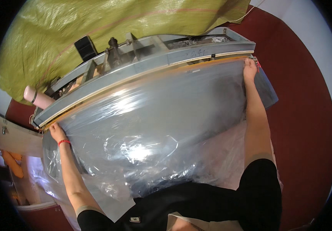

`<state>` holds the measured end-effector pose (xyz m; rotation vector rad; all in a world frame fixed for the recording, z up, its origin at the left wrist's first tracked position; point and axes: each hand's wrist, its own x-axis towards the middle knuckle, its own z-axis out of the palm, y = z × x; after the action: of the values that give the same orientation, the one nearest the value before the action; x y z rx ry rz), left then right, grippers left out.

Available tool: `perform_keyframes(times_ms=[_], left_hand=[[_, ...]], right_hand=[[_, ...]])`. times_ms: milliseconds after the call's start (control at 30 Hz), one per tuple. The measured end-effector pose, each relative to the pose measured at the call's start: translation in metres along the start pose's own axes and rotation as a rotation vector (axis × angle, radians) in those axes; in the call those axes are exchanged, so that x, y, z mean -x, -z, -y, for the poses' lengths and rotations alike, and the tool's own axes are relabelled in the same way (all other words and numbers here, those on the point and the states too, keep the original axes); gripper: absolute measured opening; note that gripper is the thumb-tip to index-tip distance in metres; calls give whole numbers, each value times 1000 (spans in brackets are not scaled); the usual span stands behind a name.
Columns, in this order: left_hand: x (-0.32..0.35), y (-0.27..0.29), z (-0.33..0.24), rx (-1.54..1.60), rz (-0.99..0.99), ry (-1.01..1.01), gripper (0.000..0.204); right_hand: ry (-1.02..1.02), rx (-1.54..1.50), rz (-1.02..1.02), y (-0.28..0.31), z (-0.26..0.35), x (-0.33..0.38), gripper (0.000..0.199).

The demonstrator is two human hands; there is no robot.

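Observation:
A wide sheet of clear plastic film (162,111) is stretched between my two hands, its far edge lying along an orange strip (154,74) of a long grey metal machine (150,64). My left hand (57,131), with a red bead bracelet at the wrist, is closed on the film's left corner by the machine's near left end. At the right end, my right hand (250,70) is closed on the other corner. Both arms reach out and apart. Toward my body the film hangs wrinkled and shiny, with bright reflections.
A pink bottle (39,97) lies against the machine's left end. Behind it, a dark phone (85,48) leans on a yellow-green woven tarp (96,23). Red floor (304,115) spreads to the right. At the lower left stands a pale cabinet-like panel (15,134) with an orange thing below.

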<state>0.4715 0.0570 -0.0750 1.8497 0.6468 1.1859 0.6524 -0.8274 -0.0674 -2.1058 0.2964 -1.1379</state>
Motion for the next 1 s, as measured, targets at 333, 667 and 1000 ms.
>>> perform_keyframes(times_ms=[333, 667, 1000], left_hand=[[-20, 3, 20, 49, -42, 40, 19], [-2, 3, -19, 230, -58, 235, 7], [63, 122, -152, 440, 177, 5, 5]], right_hand=[[-46, 140, -194, -22, 5, -13, 22], [-283, -178, -283, -13, 25, -11, 17], [840, -235, 280, -20, 348, 155, 19]])
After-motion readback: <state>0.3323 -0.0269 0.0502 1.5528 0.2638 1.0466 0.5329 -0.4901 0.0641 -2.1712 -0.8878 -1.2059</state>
